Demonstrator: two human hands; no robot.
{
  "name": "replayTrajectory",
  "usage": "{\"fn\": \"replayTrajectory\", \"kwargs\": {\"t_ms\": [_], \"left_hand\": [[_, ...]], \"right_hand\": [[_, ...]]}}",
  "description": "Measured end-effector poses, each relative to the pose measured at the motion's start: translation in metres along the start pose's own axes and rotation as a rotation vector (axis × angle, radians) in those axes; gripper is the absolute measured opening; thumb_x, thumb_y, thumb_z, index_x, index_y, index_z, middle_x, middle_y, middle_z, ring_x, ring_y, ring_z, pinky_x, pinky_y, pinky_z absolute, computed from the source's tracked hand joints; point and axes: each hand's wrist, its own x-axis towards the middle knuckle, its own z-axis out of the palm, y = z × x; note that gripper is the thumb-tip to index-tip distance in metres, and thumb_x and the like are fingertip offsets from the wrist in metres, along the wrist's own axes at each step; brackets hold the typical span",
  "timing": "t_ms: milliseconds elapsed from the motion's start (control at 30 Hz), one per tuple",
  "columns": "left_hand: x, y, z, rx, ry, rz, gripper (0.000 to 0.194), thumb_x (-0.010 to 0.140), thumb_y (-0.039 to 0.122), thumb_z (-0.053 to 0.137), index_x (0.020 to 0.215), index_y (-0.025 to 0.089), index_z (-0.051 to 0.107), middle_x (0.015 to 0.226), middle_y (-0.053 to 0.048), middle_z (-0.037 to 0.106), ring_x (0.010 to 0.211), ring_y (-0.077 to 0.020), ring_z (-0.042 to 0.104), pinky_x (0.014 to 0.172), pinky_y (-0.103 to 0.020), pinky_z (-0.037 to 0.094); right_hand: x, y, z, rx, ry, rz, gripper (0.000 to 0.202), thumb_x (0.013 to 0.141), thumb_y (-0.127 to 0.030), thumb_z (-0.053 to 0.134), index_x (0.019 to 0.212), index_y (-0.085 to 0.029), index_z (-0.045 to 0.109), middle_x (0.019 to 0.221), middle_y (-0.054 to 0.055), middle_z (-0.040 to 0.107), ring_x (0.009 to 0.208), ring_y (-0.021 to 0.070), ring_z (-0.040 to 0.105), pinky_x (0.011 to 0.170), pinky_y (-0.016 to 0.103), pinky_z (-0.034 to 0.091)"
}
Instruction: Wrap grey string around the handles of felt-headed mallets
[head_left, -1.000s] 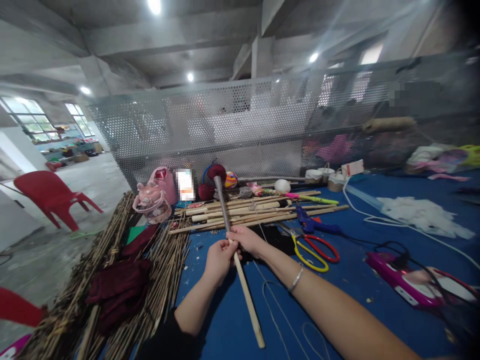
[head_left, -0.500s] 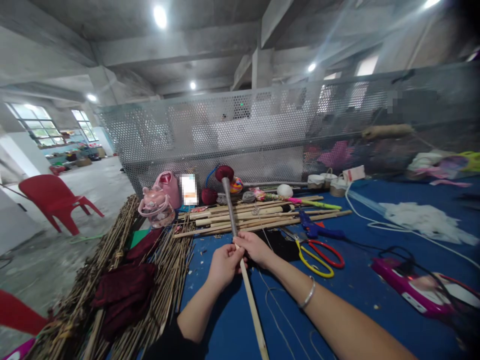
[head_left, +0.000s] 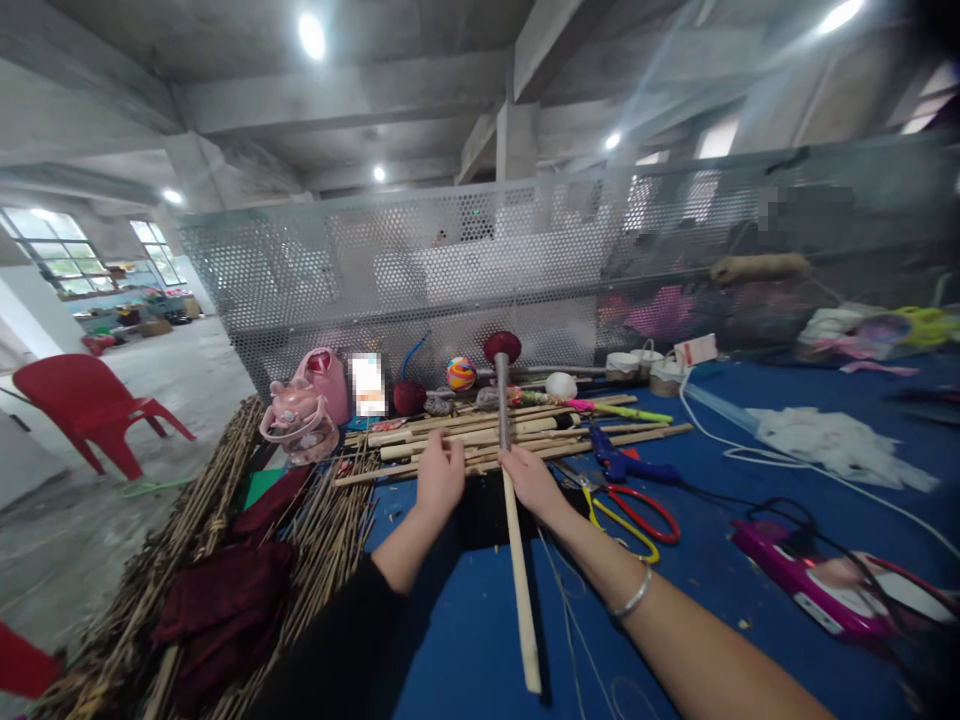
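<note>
left hand: off stick | stick: shifted right (right hand alone holding)

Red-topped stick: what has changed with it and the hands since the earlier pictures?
The left hand has let go of the red-topped stick and moved off to its left; the right hand keeps its grip. The stick's red end has swung right, from left of the multicoloured ball to right of it. The glue gun and scissors stayed put.
</note>
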Motion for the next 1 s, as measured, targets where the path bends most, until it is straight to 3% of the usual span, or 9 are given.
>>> {"fn": "replayTrajectory", "kwargs": {"t_ms": [67,133,300,433,567,700,833,900,1000], "left_hand": [[0.039,0.007,0.006,0.242,0.123,0.182,0.045,0.076,0.023,0.05,0.119,0.012,0.04,0.117,-0.016,0.048,0.106,-0.0223,0.049,0.089,-0.033,0.037],[0.077,0.012,0.02,0.429,0.171,0.245,0.063,0.071,0.022,0.056,0.128,0.011,0.031,0.129,-0.019,0.035,0.118,-0.0275,0.037,0.095,-0.037,0.031],[0.146,0.008,0.061,0.71,0.086,0.235,0.079,0.066,0.024,0.064,0.132,0.02,0.022,0.139,-0.02,0.018,0.116,-0.0345,0.035,0.088,-0.042,0.035],[0.174,-0.002,0.071,0.775,-0.017,0.234,0.072,0.066,0.023,0.063,0.128,0.02,0.028,0.133,-0.02,0.026,0.109,-0.0329,0.043,0.081,-0.039,0.04],[0.178,0.0,0.057,0.768,-0.032,0.277,0.066,0.066,0.022,0.061,0.125,0.02,0.031,0.122,-0.016,0.036,0.101,-0.0272,0.05,0.082,-0.036,0.039],[0.159,0.001,0.017,0.799,-0.004,0.282,0.067,0.066,0.033,0.061,0.125,0.024,0.031,0.116,-0.013,0.039,0.098,-0.0275,0.052,0.082,-0.035,0.039],[0.131,-0.017,-0.022,0.807,-0.072,0.167,0.07,0.066,0.04,0.06,0.126,0.021,0.031,0.11,-0.013,0.043,0.091,-0.0261,0.056,0.078,-0.034,0.041],[0.121,-0.03,-0.029,0.765,-0.08,0.124,0.071,0.068,0.036,0.059,0.129,0.017,0.028,0.114,-0.015,0.042,0.095,-0.0254,0.055,0.08,-0.032,0.041],[0.114,-0.044,-0.025,0.698,-0.029,0.184,0.076,0.068,0.029,0.06,0.132,0.015,0.022,0.13,-0.019,0.031,0.108,-0.0265,0.048,0.086,-0.032,0.038]], "right_hand": [[0.001,0.001,-0.002,-0.013,-0.012,-0.012,0.022,0.074,-0.034,0.04,0.06,-0.017,0.042,0.053,-0.002,0.039,0.053,0.0116,0.038,0.051,0.023,0.029],[0.0,0.004,0.0,0.001,-0.026,-0.027,0.022,0.075,-0.034,0.039,0.061,-0.017,0.043,0.054,-0.002,0.039,0.055,0.012,0.038,0.052,0.023,0.03],[0.0,0.011,0.004,0.031,-0.011,-0.032,0.023,0.076,-0.035,0.038,0.062,-0.018,0.042,0.057,-0.001,0.04,0.057,0.0128,0.039,0.053,0.023,0.03],[0.003,0.016,0.001,0.029,0.006,-0.036,0.021,0.078,-0.033,0.038,0.065,-0.017,0.044,0.059,-0.001,0.042,0.059,0.0132,0.041,0.054,0.023,0.031],[0.004,0.017,-0.002,0.032,0.006,-0.057,0.023,0.08,-0.033,0.036,0.065,-0.017,0.044,0.059,-0.001,0.041,0.058,0.0127,0.039,0.054,0.023,0.031],[0.002,0.014,-0.002,0.063,-0.003,-0.078,0.023,0.08,-0.034,0.038,0.065,-0.017,0.043,0.058,-0.002,0.039,0.057,0.0121,0.037,0.053,0.022,0.031],[-0.001,0.011,0.002,0.082,-0.027,-0.086,0.024,0.079,-0.035,0.039,0.063,-0.018,0.041,0.056,-0.003,0.036,0.055,0.0111,0.036,0.052,0.022,0.03],[-0.003,0.01,0.005,0.08,-0.044,-0.087,0.024,0.079,-0.035,0.039,0.063,-0.018,0.041,0.056,-0.003,0.035,0.055,0.0109,0.035,0.051,0.022,0.029],[-0.006,0.008,0.011,0.087,-0.092,-0.078,0.023,0.079,-0.035,0.038,0.064,-0.017,0.043,0.056,-0.003,0.036,0.055,0.0108,0.035,0.051,0.022,0.029]]}}
